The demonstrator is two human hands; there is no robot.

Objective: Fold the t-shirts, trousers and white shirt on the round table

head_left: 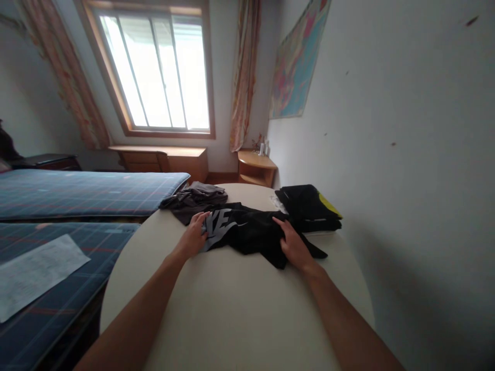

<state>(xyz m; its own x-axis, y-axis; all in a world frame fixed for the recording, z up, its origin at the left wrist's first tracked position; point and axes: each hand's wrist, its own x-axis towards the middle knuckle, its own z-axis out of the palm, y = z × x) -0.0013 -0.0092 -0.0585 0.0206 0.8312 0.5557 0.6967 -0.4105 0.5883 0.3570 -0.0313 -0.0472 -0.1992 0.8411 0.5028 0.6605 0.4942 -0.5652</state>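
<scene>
Two hands are down on one garment, and from my remote seat that is the whole picture: a black T-shirt [247,233] with a large grey printed logo lies crumpled across the far half of the round cream table [232,309]. My left hand [193,238] rests flat, fingers spread and lying on the logo end of the cloth, which reads to me as pinning that side so the fabric cannot slide. My right hand [294,246] lies palm-down on the other end, fingers loosely spread over a dark fold near the loose tail that points toward the wall; I cannot tell whether any fingertip is pinching cloth underneath. Neither hand has lifted anything. Just behind the shirt, touching or nearly touching it, sits a heap of dark grey clothing [195,198] at the table's far left edge. To the far right is a neat stack of folded black clothes [309,208] with a yellow patch showing, close enough to crowd the right hand's side. Left of the table are blue plaid mattresses [77,193] with a sheet of paper [34,273] on the nearer one; the white wall stands close on the right.
</scene>
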